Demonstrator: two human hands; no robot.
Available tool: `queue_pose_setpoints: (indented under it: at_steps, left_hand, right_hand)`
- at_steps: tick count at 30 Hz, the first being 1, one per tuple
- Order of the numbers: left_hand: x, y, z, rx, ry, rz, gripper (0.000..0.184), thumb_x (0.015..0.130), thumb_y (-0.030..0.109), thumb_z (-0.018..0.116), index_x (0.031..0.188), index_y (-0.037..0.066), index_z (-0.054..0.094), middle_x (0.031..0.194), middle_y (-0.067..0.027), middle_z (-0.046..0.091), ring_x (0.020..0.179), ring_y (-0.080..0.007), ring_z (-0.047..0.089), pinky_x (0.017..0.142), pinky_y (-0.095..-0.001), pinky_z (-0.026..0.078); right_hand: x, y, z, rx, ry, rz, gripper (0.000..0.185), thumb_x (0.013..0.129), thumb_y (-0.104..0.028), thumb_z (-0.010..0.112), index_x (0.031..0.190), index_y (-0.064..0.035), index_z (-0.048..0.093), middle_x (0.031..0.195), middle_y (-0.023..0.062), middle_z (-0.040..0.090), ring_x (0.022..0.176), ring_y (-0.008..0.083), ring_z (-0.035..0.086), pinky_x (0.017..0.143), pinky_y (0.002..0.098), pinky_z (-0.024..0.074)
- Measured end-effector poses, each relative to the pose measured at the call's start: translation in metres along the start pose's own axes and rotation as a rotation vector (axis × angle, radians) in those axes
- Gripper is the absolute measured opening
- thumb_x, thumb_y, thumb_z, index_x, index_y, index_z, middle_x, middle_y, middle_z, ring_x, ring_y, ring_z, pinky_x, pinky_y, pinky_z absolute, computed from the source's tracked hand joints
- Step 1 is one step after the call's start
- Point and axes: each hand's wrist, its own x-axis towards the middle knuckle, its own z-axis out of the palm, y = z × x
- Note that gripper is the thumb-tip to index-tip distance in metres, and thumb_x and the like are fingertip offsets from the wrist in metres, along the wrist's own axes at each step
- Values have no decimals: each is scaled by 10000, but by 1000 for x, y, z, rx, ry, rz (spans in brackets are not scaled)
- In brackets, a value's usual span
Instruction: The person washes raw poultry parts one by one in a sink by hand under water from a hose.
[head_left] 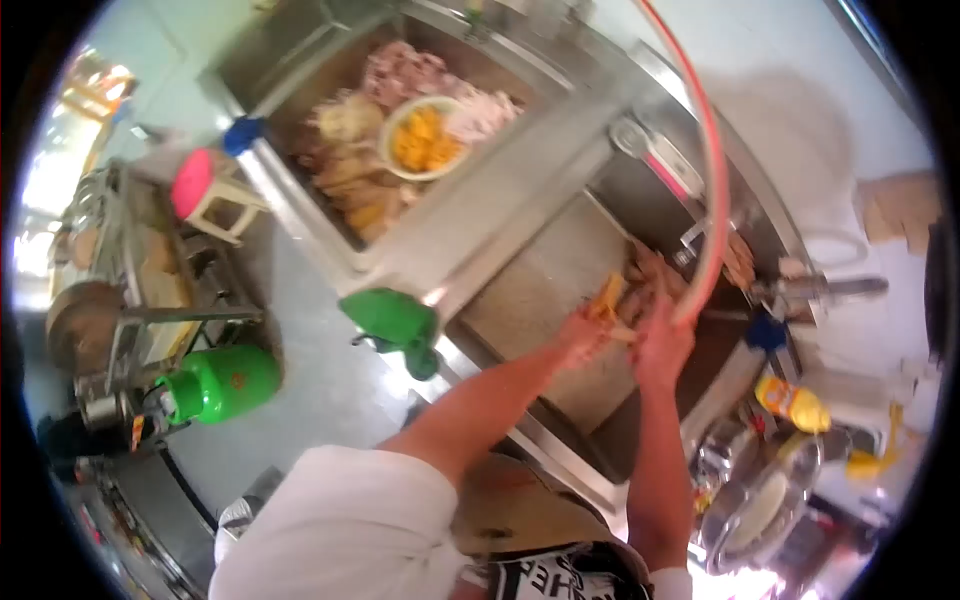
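Note:
Both my hands are over a cutting board (545, 270) set in the right sink basin. My left hand (585, 338) is closed around a yellowish piece of raw poultry (607, 297); its exact part is too blurred to tell. Beside it, my right hand (660, 345) is closed, and a pale end of the piece shows between the two hands. Raw brownish meat pieces (640, 275) lie just beyond my fingers, at the board's far right edge. A red-pink hose (712, 200) hangs in front of the basin and hides part of the area near my right hand.
The left basin holds raw meat (405, 75) and a white bowl (455, 165) of orange-yellow pieces. A green cloth (390, 315) hangs on the sink's front edge. At left are a green gas cylinder (235, 383) and pink-topped stool (195, 180); at right, a yellow bottle (792, 403).

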Motion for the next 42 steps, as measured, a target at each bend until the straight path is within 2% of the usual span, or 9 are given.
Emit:
queue_pose_setpoints:
  at_steps: [3, 11, 14, 22, 27, 34, 37, 41, 42]
  left_hand:
    - [11, -28, 19, 31, -30, 188, 197, 852, 80, 597, 1044, 97, 558, 806, -37, 575, 624, -139, 539, 490, -310, 439]
    - [-22, -16, 19, 124, -139, -114, 498, 762, 50, 665, 1208, 68, 444, 872, -46, 560, 649, -92, 513, 447, -277, 380]
    - [-14, -7, 23, 153, -175, -330, 360, 782, 157, 704, 1093, 72, 544, 745, -55, 551, 609, -103, 506, 440, -281, 386]
    - [-55, 73, -1, 1566, -135, 73, 391, 851, 342, 601, 1113, 55, 557, 989, -200, 664, 911, -396, 635, 783, -484, 510]
    - [-115, 171, -132, 1542, 324, 530, 601, 829, 264, 626, 1336, 68, 370, 1099, -259, 590, 943, -407, 626, 796, -496, 510]
    - [-82, 246, -348, 1715, 990, -118, 517, 908, 174, 501, 1371, 29, 324, 1190, -278, 561, 1032, -411, 604, 849, -494, 500]
    - [-36, 218, -446, 1705, 693, -38, 477, 937, 247, 433, 1356, 27, 377, 1180, -268, 589, 1080, -405, 592, 891, -487, 484]
    - [-71, 276, -312, 2059, 553, -166, 301, 898, 278, 527, 995, 38, 681, 976, -205, 679, 861, -347, 659, 766, -458, 519]
    - [-52, 281, -324, 1998, 397, 118, 259, 847, 231, 560, 800, 15, 693, 759, -211, 662, 722, -362, 659, 646, -465, 522]
  right_hand:
    - [6, 4, -9, -20, -14, -30, 439, 936, -419, 574, 649, -97, 490, 521, 13, 461, 358, 115, 424, 312, 268, 333]
    - [12, 7, -26, 27, 24, 4, 375, 944, -358, 574, 724, -61, 506, 554, 22, 474, 355, 111, 405, 301, 263, 334]
    - [8, 19, -30, -35, -32, 14, 371, 950, -354, 570, 732, -62, 498, 566, 25, 480, 355, 111, 395, 295, 271, 340]
    - [20, 40, -32, -113, -17, 156, 426, 924, -414, 577, 627, -132, 459, 501, -26, 419, 389, 90, 405, 341, 262, 330]
    - [30, 53, -23, -29, -33, 96, 379, 949, -372, 571, 720, -91, 461, 536, -1, 419, 383, 104, 382, 321, 277, 311]
    - [53, 56, -2, 60, 33, 198, 385, 953, -359, 566, 715, -81, 446, 543, 3, 416, 381, 107, 371, 308, 291, 300]
    - [69, 62, 4, 50, 9, 184, 381, 943, -370, 581, 700, -101, 466, 556, -9, 427, 398, 100, 376, 336, 280, 314]
    - [96, 59, -6, -211, 132, 298, 327, 918, -378, 609, 709, -138, 533, 556, -38, 435, 433, 78, 396, 391, 247, 348]
    - [104, 57, -21, -207, 32, 261, 329, 916, -391, 606, 741, -117, 558, 564, -35, 437, 443, 83, 414, 395, 246, 361]
